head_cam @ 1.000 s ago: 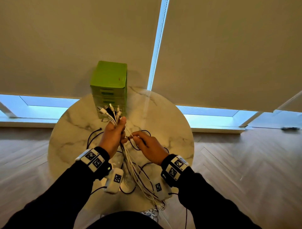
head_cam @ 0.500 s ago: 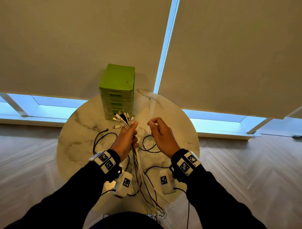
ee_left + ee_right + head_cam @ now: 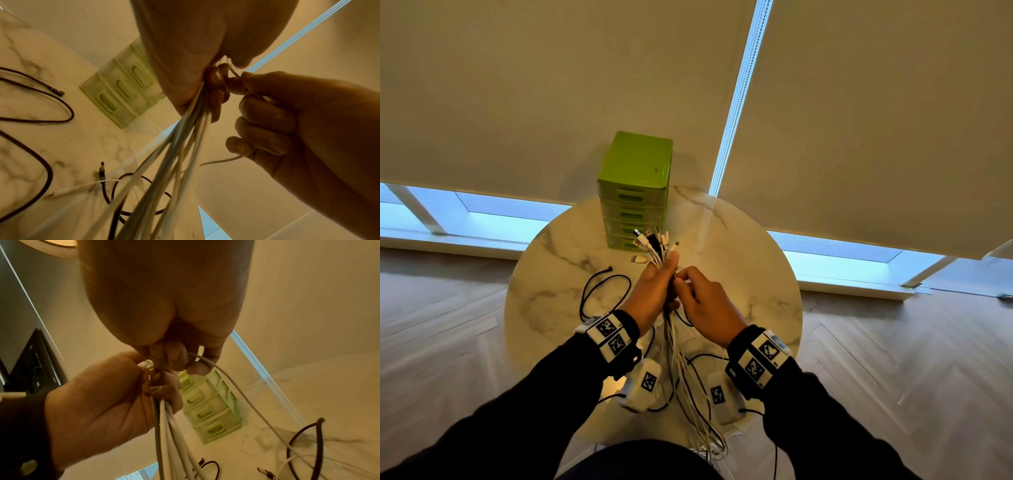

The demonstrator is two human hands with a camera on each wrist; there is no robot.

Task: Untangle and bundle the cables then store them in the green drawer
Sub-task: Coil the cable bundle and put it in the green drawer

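Cables (image 3: 654,246) bunched in left hand (image 3: 650,291) (right hand (image 3: 709,308) pinching one).

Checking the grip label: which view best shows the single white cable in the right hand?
Right wrist: the white cable passes under the right hand's curled fingers. Left wrist shows it partly; in the head view the hand hides it.

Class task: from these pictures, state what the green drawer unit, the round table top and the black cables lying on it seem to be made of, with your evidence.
Green drawer unit: likely plastic, since its walls look translucent and the handle slots moulded.
Table top: marble or a marble-look surface, cream with grey veins and a slight sheen.
Black cables: possibly braided fabric sleeving, judging by a faint woven texture.
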